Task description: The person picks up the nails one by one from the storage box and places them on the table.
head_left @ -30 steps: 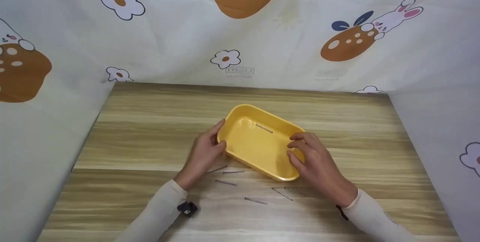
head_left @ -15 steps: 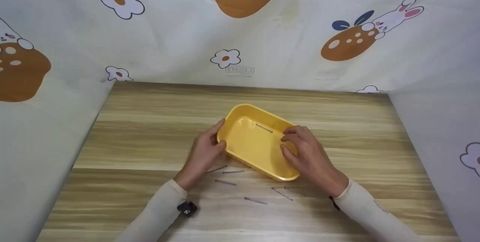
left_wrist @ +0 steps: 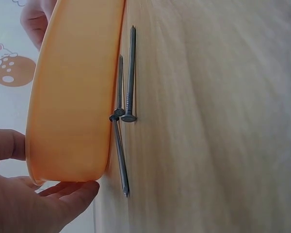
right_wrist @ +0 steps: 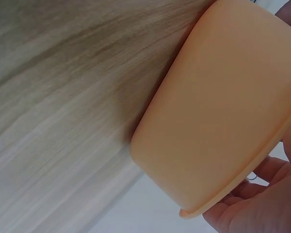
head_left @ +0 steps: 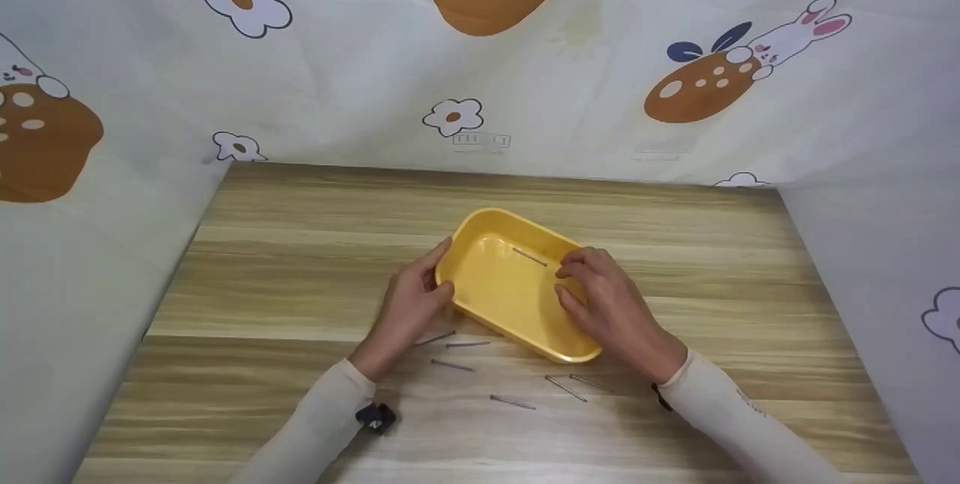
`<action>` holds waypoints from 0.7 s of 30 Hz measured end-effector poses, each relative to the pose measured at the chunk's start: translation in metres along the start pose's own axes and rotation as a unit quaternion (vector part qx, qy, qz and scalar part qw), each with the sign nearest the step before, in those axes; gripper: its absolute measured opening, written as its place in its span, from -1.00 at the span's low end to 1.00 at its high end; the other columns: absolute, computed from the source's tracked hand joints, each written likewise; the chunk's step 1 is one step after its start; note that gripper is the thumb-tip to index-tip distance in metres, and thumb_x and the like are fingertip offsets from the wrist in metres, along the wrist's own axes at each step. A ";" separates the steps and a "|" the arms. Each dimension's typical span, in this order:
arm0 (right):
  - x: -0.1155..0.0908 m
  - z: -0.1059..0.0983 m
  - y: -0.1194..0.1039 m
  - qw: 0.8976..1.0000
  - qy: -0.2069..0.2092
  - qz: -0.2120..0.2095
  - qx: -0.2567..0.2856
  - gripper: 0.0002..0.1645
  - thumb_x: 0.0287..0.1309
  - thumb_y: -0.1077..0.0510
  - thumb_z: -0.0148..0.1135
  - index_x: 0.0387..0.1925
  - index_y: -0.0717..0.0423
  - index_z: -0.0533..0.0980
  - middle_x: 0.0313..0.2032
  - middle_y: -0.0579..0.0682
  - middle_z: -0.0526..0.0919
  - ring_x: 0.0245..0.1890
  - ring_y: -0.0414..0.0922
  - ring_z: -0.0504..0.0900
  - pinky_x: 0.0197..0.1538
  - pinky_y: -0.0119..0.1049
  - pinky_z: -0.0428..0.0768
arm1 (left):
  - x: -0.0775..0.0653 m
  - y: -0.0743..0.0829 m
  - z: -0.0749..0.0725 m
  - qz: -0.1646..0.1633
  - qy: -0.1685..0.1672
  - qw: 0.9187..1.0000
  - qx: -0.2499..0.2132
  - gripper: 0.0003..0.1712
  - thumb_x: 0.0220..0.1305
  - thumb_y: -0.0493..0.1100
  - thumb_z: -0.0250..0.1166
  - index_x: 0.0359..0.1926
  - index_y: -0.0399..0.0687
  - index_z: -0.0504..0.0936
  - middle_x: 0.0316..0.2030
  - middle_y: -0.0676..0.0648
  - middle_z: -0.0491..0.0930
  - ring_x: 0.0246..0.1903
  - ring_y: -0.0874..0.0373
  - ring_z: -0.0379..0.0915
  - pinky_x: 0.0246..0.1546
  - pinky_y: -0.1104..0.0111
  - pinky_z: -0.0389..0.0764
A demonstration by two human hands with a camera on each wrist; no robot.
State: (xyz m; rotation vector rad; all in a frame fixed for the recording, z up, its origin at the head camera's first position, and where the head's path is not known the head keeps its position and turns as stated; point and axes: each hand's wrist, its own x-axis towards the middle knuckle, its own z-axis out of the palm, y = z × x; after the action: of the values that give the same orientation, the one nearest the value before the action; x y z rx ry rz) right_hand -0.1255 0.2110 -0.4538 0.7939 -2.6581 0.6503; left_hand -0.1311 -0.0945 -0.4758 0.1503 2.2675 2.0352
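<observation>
A yellow plastic tray (head_left: 517, 296) sits at an angle on the table, with one nail (head_left: 529, 257) lying on its bottom by the far wall. My left hand (head_left: 405, 308) grips the tray's left end; the left wrist view shows its fingers against the outer corner. Over the right end of the tray, my right hand (head_left: 615, 304) hangs with loosely bent fingers pointing inward, and nothing shows between them. In the right wrist view those fingers (right_wrist: 242, 194) are partly hidden behind the rim. Several loose nails lie near the tray, among them one nail (left_wrist: 131, 73) beside its wall.
The wood-grain table (head_left: 300, 244) is enclosed by a printed cloth at the back (head_left: 360, 64) and at both sides. More nails lie in front of the tray, such as a single nail (head_left: 513, 401) nearest the person and a crossed-looking pair on the right.
My right hand has moved a little to the left, further over the inside of the tray. My left hand, the tray and the nails have stayed put.
</observation>
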 end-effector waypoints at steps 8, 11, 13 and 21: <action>0.002 0.001 0.002 1.000 -0.004 0.005 0.002 -0.83 0.28 0.30 0.54 -0.13 0.28 0.74 0.06 0.13 0.68 0.08 0.11 0.65 0.13 -0.01 0.73 | 0.000 0.001 0.001 -0.008 0.000 1.000 0.000 -0.19 0.38 -0.50 0.19 0.63 -0.27 0.34 0.59 -0.25 0.35 0.50 -0.04 0.41 0.35 0.23 0.58; 0.002 0.001 0.002 1.000 -0.007 0.006 0.002 -0.83 0.28 0.29 0.54 -0.13 0.29 0.74 0.06 0.13 0.68 0.09 0.11 0.65 0.14 0.00 0.73 | -0.001 0.001 0.001 -0.007 -0.001 1.000 -0.007 -0.19 0.37 -0.50 0.19 0.63 -0.28 0.34 0.59 -0.26 0.35 0.50 -0.05 0.40 0.35 0.24 0.59; 0.003 0.001 0.002 1.000 -0.011 0.008 0.001 -0.84 0.29 0.29 0.53 -0.13 0.28 0.74 0.06 0.13 0.68 0.10 0.11 0.64 0.15 0.00 0.72 | -0.002 0.000 0.001 -0.004 -0.004 1.000 -0.019 -0.19 0.37 -0.52 0.17 0.63 -0.31 0.32 0.59 -0.29 0.34 0.51 -0.08 0.40 0.31 0.30 0.62; 0.006 0.002 0.000 1.000 -0.016 0.010 -0.014 -0.83 0.28 0.28 0.53 -0.14 0.30 0.73 0.03 0.13 0.68 0.08 0.11 0.64 0.15 0.00 0.70 | -0.002 -0.002 0.000 -0.004 -0.010 0.999 -0.033 -0.18 0.37 -0.53 0.14 0.65 -0.31 0.30 0.60 -0.29 0.33 0.51 -0.13 0.39 0.14 0.48 0.64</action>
State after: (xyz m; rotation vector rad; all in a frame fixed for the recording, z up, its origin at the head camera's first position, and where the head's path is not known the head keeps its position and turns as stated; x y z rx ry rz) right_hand -0.1307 0.2077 -0.4533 0.7775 -2.7007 0.6103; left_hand -0.1287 -0.0954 -0.4772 0.1540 2.1820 2.0927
